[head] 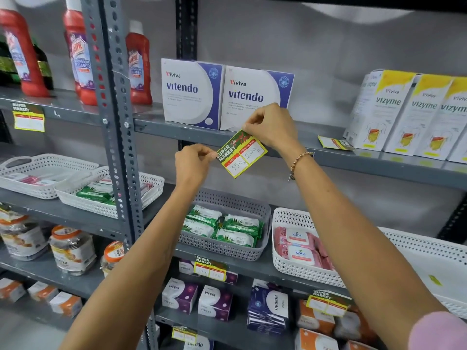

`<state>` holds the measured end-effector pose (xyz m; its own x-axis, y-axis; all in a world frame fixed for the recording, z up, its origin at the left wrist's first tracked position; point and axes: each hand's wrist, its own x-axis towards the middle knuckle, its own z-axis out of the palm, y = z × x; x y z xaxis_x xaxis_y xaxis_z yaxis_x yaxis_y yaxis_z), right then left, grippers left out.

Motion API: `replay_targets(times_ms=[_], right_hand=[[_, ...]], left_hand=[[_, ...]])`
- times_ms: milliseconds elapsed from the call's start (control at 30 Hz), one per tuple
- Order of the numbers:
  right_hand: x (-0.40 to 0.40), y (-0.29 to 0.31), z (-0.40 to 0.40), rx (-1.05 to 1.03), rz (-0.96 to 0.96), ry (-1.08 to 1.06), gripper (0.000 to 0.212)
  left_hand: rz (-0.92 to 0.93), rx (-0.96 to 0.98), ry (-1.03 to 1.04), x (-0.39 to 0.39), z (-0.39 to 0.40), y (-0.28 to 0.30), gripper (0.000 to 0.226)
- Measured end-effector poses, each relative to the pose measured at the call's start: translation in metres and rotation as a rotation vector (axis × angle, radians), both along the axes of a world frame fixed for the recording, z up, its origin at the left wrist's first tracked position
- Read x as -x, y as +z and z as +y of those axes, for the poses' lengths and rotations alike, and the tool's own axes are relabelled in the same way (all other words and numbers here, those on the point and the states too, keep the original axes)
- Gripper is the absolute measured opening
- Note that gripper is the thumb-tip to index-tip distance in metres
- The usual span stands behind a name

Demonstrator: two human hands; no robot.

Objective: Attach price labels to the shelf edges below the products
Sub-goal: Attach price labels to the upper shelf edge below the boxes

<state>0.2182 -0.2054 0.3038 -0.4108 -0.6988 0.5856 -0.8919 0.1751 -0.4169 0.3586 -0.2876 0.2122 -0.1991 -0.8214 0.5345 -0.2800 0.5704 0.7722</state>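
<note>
A yellow price label (242,155) printed "SUPER MARKET", with 350 and 200 handwritten on it, hangs tilted in front of the grey shelf edge (353,161). My left hand (193,164) pinches its lower left corner. My right hand (270,126) pinches its upper right corner, just below two white-and-purple Vitendo boxes (192,93) standing on that shelf. Whether the label touches the edge I cannot tell. Another loose label (334,143) lies flat on the shelf beside the Vizyme boxes (394,112).
Red cleaner bottles (137,64) stand on the left shelf behind a perforated upright (111,97). Below are a grey basket (225,246) of green packs and a white basket (303,269) of pink Kara packs. Labels hang on lower edges (209,270) and on the left shelf (29,118).
</note>
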Motion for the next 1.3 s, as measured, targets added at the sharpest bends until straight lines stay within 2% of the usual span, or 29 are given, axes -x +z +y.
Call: replay_targets(times_ms=[333, 700, 900, 1300], right_hand=[[0.002, -0.002, 0.006, -0.028, -0.017, -0.034, 0.012], [0.004, -0.024, 0.012, -0.046, -0.048, -0.099, 0.017], [0.0, -0.03, 0.017, -0.044, -0.121, -0.063, 0.018], [-0.02, -0.035, 0.012, 0.078, -0.103, -0.098, 0.02]], left_hand=[[-0.136, 0.182, 0.236, -0.001, -0.002, 0.004, 0.009], [-0.266, 0.412, 0.249, -0.007, -0.006, 0.021, 0.01], [-0.311, 0.454, 0.257, -0.013, -0.011, 0.032, 0.012], [-0.374, 0.468, 0.289, -0.021, -0.025, 0.046, 0.014]])
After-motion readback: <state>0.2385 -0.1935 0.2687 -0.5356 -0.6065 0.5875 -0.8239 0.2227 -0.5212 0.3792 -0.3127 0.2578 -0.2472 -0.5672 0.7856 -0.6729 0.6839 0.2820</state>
